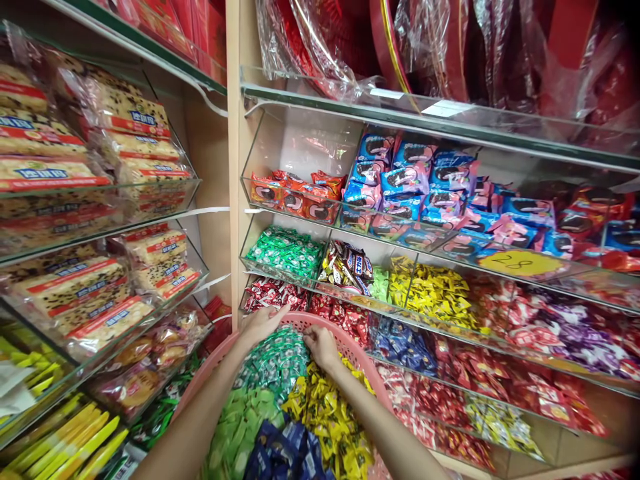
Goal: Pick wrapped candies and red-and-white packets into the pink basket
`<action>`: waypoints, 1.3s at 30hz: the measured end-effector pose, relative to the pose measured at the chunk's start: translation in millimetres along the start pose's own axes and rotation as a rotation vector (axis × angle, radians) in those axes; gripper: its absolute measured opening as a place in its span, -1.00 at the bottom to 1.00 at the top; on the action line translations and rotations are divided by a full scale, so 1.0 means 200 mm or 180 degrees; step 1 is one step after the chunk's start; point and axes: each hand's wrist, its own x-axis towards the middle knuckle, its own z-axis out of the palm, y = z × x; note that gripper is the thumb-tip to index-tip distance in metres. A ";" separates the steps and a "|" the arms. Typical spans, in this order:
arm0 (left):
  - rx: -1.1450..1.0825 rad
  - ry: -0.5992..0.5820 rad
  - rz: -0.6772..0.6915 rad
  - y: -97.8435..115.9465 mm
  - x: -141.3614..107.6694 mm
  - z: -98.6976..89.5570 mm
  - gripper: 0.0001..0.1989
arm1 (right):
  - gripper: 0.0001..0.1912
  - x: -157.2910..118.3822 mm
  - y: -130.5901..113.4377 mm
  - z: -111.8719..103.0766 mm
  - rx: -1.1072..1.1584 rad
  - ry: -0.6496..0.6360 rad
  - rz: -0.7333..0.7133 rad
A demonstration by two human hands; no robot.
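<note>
A pink plastic basket (373, 375) sits in front of me, holding wrapped candies sorted by colour. Teal-green candies (275, 363) fill its far side, with light-green ones (245, 423) nearer me. Yellow candies (325, 413) lie on the right and dark-blue ones (283, 450) at the near middle. My left hand (263, 325) is at the far left rim, fingers stretched out over the edge of the teal-green candies. At the far right of that pile, my right hand (323, 347) has its fingers curled in; what they pinch, if anything, is hidden.
Clear bins ahead hold green candies (286, 253), yellow candies (440, 293) and blue cookie packs (405, 177). Packaged pastries (143, 143) line the left shelves. A wooden post (234, 167) divides the shelving. Glass shelf edges (440, 127) jut out above the bins.
</note>
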 end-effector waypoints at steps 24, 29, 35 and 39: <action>-0.0012 -0.0090 -0.0125 -0.04 0.02 -0.03 -0.36 | -0.75 0.53 -0.90 -0.39 -0.2229 0.0223 -0.0450; 0.0079 -0.0070 -0.0213 -0.04 0.00 -0.06 -0.34 | -0.70 0.68 -0.87 -0.31 -0.2284 -0.0221 0.0177; 0.0105 -0.0059 -0.0248 -0.07 0.00 -0.08 -0.29 | -0.74 0.69 -0.83 -0.29 -0.2296 -0.0235 0.0240; 0.0090 -0.0074 -0.0207 -0.06 0.00 -0.08 -0.29 | -0.74 0.66 -0.85 -0.30 -0.2292 -0.0128 0.0142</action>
